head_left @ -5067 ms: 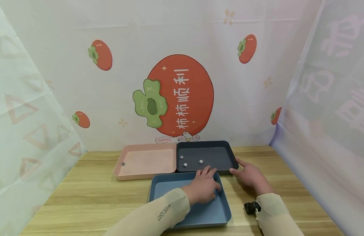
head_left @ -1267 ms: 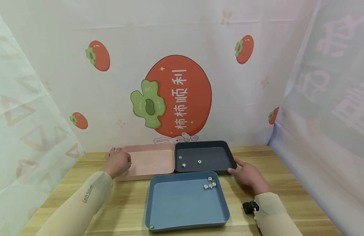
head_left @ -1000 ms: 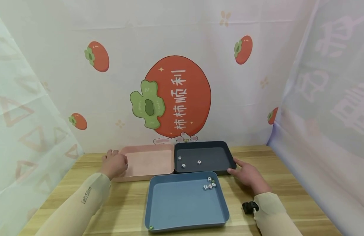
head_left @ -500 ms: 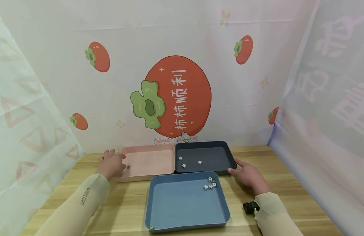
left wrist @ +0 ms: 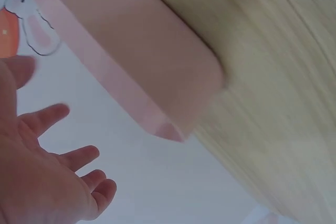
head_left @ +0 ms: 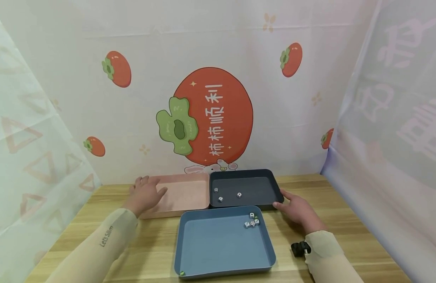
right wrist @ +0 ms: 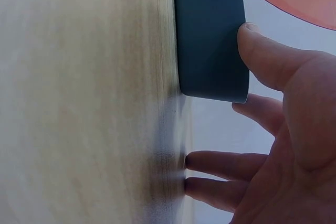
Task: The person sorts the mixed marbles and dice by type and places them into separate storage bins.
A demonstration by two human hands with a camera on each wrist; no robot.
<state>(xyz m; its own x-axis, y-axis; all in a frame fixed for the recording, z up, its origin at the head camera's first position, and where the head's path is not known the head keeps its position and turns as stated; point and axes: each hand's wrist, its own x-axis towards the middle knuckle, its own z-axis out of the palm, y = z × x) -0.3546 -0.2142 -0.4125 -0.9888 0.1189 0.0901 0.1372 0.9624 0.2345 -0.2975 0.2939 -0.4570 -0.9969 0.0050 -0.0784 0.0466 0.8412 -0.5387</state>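
Observation:
My left hand [head_left: 146, 195] hovers over the left end of the pink tray [head_left: 184, 192] with spread fingers, and nothing shows in its grasp. In the left wrist view its palm and fingers stand apart from the pink wall. The part of the tray beneath that hand is hidden. My right hand [head_left: 297, 208] rests against the right front corner of the dark tray [head_left: 258, 186]. Its thumb touches the tray's front side in the right wrist view, while the other fingers extend past the corner. Three white dice, one a loose die [head_left: 239, 195], lie in the dark tray.
In front stands a blue tray [head_left: 218, 251], with several dice [head_left: 252, 224] and a small green piece [head_left: 255, 217] at its right back corner. Another green piece [head_left: 182, 273] sits in its left front corner. A patterned cloth [head_left: 274, 106] hangs behind the wooden table [head_left: 147, 243].
My left hand left the blue tray for the pink tray's left end, where its curled fingers spread. A small dark piece visible there half a second ago is now hidden. My right hand stayed put.

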